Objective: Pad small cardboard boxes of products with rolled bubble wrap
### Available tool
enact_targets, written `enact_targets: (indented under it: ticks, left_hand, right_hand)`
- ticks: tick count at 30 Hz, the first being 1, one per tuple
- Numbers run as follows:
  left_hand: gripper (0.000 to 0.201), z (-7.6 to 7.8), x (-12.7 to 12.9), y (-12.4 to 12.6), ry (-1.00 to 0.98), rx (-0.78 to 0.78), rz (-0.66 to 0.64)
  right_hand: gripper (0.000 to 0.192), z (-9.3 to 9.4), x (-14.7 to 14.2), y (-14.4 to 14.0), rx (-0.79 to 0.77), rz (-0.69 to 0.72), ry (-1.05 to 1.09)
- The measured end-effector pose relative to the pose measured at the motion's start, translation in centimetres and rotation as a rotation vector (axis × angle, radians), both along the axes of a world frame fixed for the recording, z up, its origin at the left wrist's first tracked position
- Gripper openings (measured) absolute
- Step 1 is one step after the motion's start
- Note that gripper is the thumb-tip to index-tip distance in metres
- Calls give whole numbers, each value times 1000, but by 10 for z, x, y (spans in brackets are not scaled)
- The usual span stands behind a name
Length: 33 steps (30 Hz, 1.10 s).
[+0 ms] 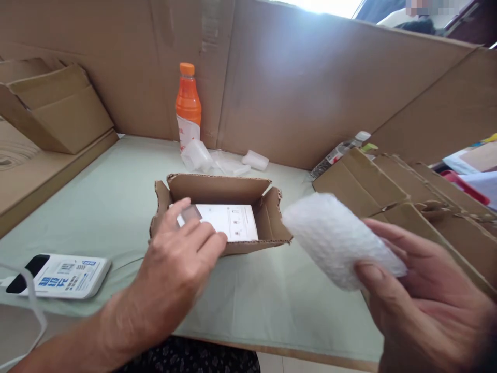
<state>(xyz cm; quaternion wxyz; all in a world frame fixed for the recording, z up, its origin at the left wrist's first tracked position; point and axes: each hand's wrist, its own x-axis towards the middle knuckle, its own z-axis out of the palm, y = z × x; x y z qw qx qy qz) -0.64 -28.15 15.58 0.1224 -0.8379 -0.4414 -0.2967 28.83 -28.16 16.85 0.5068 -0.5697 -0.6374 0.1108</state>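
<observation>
our left hand (176,259) fingers pressing the white card (227,221) in the small box (219,189) (flaps up) | right hand (421,300) pinching the foam pad (337,238)

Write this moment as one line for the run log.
left hand: on white leaflet in small carton | right hand: holds foam pad
</observation>
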Motion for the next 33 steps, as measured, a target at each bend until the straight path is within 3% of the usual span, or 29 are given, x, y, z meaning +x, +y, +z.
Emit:
enact_targets:
  ticks: [5,10,14,17,20,27,30,33]
  left_hand:
    - [24,-5,6,-22,-116,-3,-49]
    - [20,-9,2,-19,-143,25,-67]
    - [23,-9,1,-14,-139,49,-61]
    - [26,-10,1,-10,-123,81,-31]
    - [28,-11,0,-7,-99,102,-33]
    - [21,-9,0,-4,-110,76,-42]
    - [23,-11,-3,-12,-220,64,-70]
    - [42,-26,-13,-25,-457,92,52]
  right_hand:
    - [33,42,-32,30,10,84,-557]
    - [16,53,-58,66,-200,206,-1086]
    - [23,56,-79,86,-453,379,-1253]
    - [12,56,-88,94,-570,426,-1254]
    - [23,53,-84,97,-502,452,-1144]
    - [17,29,-83,101,-507,435,-1161]
    - [18,33,-76,88,-395,418,-1046]
    - [19,38,-50,55,-146,305,-801]
